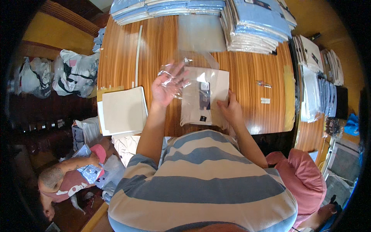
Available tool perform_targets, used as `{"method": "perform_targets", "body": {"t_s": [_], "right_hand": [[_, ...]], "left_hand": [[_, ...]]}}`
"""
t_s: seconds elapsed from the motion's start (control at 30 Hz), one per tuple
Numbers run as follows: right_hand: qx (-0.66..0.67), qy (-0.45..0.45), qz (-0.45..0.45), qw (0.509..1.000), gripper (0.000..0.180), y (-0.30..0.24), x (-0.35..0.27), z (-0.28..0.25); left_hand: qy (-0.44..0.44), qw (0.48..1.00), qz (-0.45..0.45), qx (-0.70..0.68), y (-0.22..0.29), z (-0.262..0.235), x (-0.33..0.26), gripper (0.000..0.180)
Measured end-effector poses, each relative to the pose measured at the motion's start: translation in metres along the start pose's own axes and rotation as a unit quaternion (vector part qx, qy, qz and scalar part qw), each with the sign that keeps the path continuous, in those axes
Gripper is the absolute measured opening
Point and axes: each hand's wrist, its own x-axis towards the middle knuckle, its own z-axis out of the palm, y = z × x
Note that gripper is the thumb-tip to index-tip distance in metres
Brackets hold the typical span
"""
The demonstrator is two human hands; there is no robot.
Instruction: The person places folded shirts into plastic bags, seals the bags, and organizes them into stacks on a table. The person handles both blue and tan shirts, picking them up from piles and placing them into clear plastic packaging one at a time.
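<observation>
A folded beige garment [192, 101] lies on the striped wooden table in front of me, with a dark hang tag [205, 96] on its front and a small dark label close to its near edge. At its right edge, my right hand [231, 109] is closed on the cloth, thumb on top. Over the garment's left part my left hand [167, 87] is raised, palm up and fingers spread. Crinkled clear plastic, apparently a bag [172, 73], lies about those fingers and reaches toward the garment's far end. Whether the fingers are inside it I cannot tell.
Flat clear bags [201, 34] lie beyond the garment. Bagged blue garments [255, 19] are stacked at the back. Beige card sheets [123, 110] lie at left, a small marker-like item [264, 84] at right. Another person [67, 179] handles packed clothing at lower left; someone in pink [301, 178] is at right.
</observation>
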Motion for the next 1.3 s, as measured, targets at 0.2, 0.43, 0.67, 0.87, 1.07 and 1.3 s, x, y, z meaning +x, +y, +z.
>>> {"method": "perform_targets", "body": {"t_s": [0.2, 0.43, 0.67, 0.87, 1.07, 1.3], "right_hand": [[0.023, -0.063, -0.103, 0.992, 0.068, 0.021, 0.002, -0.003], [0.281, -0.194, -0.005, 0.94, 0.079, -0.001, 0.009, -0.024], [0.694, -0.372, -0.046, 0.614, 0.077, -0.096, 0.008, -0.078], [0.432, -0.22, -0.068, 0.872, 0.025, -0.082, 0.02, -0.093], [0.283, -0.146, -0.108, 0.942, 0.033, -0.094, 0.071, -0.108], [0.197, -0.248, -0.038, 0.948, 0.025, -0.082, 0.125, -0.062]], "left_hand": [[0.002, 0.996, 0.063, -0.056, 0.003, 0.04, -0.012, 0.064], [-0.118, 0.985, 0.076, -0.102, -0.009, 0.082, -0.008, 0.071], [-0.237, 0.967, 0.086, -0.024, -0.012, 0.088, 0.005, 0.079], [-0.243, 0.968, 0.013, 0.065, 0.002, 0.05, -0.009, 0.072], [-0.028, 0.928, -0.12, 0.351, 0.011, 0.039, -0.002, 0.034], [0.062, 0.925, 0.032, 0.374, 0.015, 0.03, -0.003, 0.031]]}}
